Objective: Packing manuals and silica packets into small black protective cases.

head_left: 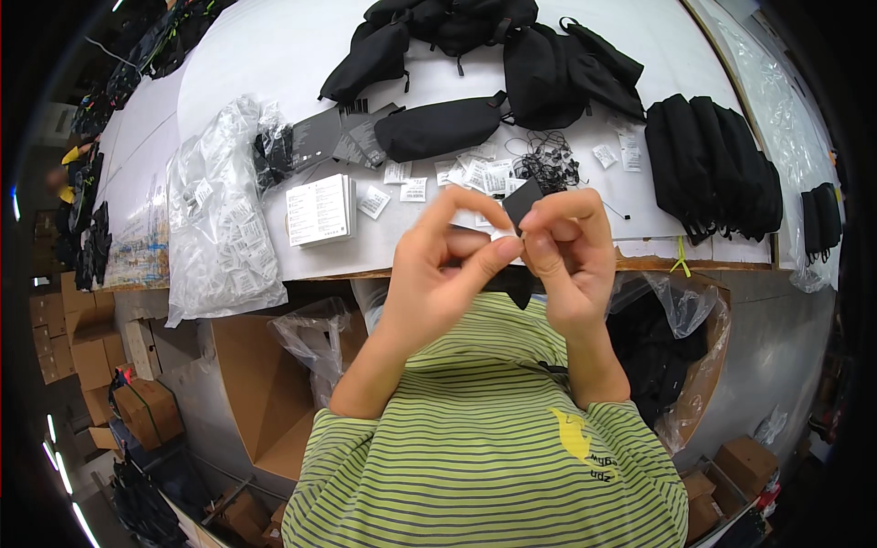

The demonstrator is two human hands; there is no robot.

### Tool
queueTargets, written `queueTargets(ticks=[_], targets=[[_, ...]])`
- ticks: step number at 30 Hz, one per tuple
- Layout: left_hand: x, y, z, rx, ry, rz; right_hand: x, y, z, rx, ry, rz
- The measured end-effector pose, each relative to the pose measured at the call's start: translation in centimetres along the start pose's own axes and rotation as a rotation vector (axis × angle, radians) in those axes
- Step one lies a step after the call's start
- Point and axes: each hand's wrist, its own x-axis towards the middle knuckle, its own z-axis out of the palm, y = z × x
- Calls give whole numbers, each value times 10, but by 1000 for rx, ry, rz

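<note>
Both of my hands are raised close together over the table's near edge, fingertips nearly touching. My left hand pinches a small white piece between thumb and forefinger; its kind is too small to tell. My right hand is closed at the fingertips by a small dark grey tag that sticks up between the hands. Some black fabric shows below my fingers, mostly hidden. Behind the hands lie small white printed packets and a tangle of black tag strings.
Black zipped pouches lie at the back, with more stacked at right. To the left are a clear bag of white packets, a stack of white printed cards and dark grey cards. Open cardboard boxes stand below the table edge.
</note>
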Motion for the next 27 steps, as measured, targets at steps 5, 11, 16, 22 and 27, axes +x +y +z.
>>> queueTargets(ticks=[5, 11, 16, 22, 27], targets=[[14, -19, -14, -265, -144, -115, 3, 1, 0, 23, -43, 16], [0, -77, -9, 167, 334, 365, 11, 19, -1, 229, 40, 41], [-20, -115, -6, 560, 355, 280, 14, 31, 2, 293, 66, 57], [-17, -108, -23, 932, 222, 298, 11, 31, -5, 360, 61, 58], [-20, -112, -32, 643, 139, 178, 8, 32, -8, 419, 28, 84]])
